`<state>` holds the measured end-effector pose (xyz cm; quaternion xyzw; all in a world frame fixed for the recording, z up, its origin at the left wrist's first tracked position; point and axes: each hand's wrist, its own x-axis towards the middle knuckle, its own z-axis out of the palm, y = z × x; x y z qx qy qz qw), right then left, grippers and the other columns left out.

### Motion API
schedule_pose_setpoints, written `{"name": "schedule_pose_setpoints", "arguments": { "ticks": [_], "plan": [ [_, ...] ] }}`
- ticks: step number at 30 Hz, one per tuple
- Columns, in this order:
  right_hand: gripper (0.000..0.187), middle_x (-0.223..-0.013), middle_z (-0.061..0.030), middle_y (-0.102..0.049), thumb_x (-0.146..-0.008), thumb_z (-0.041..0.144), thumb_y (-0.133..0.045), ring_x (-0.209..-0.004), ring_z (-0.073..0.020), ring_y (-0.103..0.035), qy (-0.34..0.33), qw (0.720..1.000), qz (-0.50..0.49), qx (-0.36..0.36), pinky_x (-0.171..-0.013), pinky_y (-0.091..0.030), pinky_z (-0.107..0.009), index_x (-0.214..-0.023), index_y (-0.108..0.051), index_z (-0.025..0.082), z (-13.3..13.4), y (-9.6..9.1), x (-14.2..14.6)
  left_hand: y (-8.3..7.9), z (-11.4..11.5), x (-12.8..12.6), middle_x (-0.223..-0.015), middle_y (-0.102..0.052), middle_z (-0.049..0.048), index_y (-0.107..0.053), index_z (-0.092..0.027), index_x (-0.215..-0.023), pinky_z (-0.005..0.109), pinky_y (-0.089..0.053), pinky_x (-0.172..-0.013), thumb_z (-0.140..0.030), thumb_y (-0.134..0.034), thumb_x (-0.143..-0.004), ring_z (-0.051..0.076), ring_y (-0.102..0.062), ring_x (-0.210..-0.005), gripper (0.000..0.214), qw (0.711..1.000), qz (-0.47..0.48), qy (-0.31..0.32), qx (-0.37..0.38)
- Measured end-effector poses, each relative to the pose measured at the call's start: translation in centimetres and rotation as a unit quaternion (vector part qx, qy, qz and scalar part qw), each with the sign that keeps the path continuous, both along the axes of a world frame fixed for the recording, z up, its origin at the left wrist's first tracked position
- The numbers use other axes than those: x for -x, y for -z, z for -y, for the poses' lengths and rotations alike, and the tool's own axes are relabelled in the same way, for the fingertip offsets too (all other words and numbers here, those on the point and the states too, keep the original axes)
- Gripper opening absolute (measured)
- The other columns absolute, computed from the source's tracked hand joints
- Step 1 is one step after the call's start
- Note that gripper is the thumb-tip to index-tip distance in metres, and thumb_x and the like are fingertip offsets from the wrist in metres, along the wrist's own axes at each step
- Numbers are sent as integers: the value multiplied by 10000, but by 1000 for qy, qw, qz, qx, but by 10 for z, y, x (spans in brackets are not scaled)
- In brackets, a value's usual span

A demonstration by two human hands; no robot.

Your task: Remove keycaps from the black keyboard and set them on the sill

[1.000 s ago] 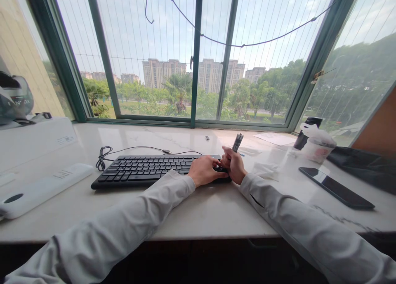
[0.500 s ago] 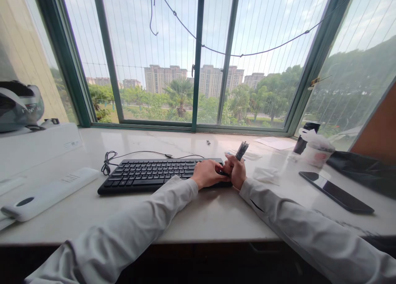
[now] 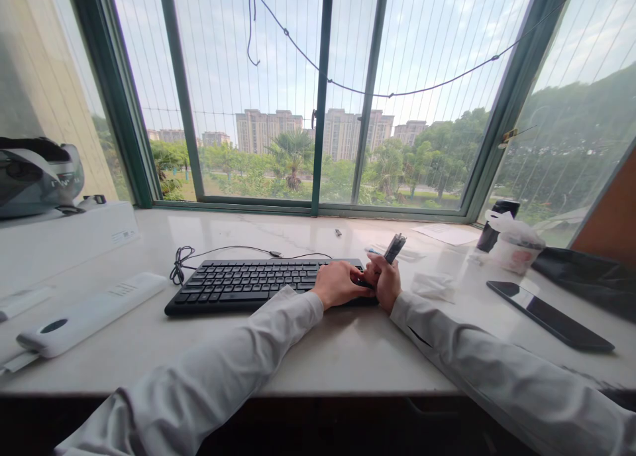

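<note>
A black keyboard (image 3: 248,285) lies on the white tabletop, its right end covered by both hands. My right hand (image 3: 387,282) is wrapped round a dark grey, partly see-through stick-like tool (image 3: 396,247), whose uneven top sticks up out of the fist; its lower part is hidden. Over the keyboard's right side, my left hand (image 3: 338,284) has its fingers bent together, their tips meeting the right hand. What lies between those fingertips is dark and too hidden to name.
Behind the keyboard are its coiled cable (image 3: 183,264) and a small dark piece (image 3: 338,232). To the right lie crumpled clear plastic (image 3: 433,285), a phone (image 3: 549,315) and a bagged cup (image 3: 517,250). A white power strip (image 3: 94,313) is on the left.
The whole view has shifted slightly, so everything sits a little further right and lower. Both hands keep nearly the same pose at the keyboard's right end.
</note>
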<state>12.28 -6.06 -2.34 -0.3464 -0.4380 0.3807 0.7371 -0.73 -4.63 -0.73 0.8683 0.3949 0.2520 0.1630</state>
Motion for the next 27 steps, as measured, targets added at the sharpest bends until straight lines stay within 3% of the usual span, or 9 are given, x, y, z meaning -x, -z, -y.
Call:
{"name": "schedule_pose_setpoints", "arguments": {
  "ticks": [12,19,23,27],
  "plan": [
    [484,-353,82,-217,-692,304,-645,-318,-52,-184,-16,999,27,-30,-344,-168,-249,-420,-253,221,0,6,-2,-1,1,0,-813,-715,-32,-748,-339,-928,238,-449,-639,-657,-658,-596,176,-644,-752,468,1000,-1,-12,23],
    [484,-362,80,-155,-702,286,-583,-344,-63,-137,-86,994,-67,-2,-371,-194,-259,-479,-159,213,3,-23,-16,0,-2,-1,-832,-724,-37,-754,-318,-875,250,-480,-695,-665,-667,-583,175,-655,-776,462,998,29,-15,52],
    [477,-387,84,-135,-756,318,-558,-367,-72,-110,-57,997,-49,-22,-376,-176,-255,-526,-153,211,-1,-39,-39,2,-7,-1,-846,-729,-24,-753,-283,-855,250,-490,-745,-586,-683,-630,175,-660,-807,384,995,61,5,80],
    [443,-423,101,-160,-748,377,-635,-394,-63,-115,-65,996,25,55,-381,-122,-247,-536,-280,220,-8,-37,-50,0,-14,1,-882,-729,24,-724,-209,-923,251,-500,-743,-505,-672,-697,168,-665,-803,376,986,135,10,94]
  ]
}}
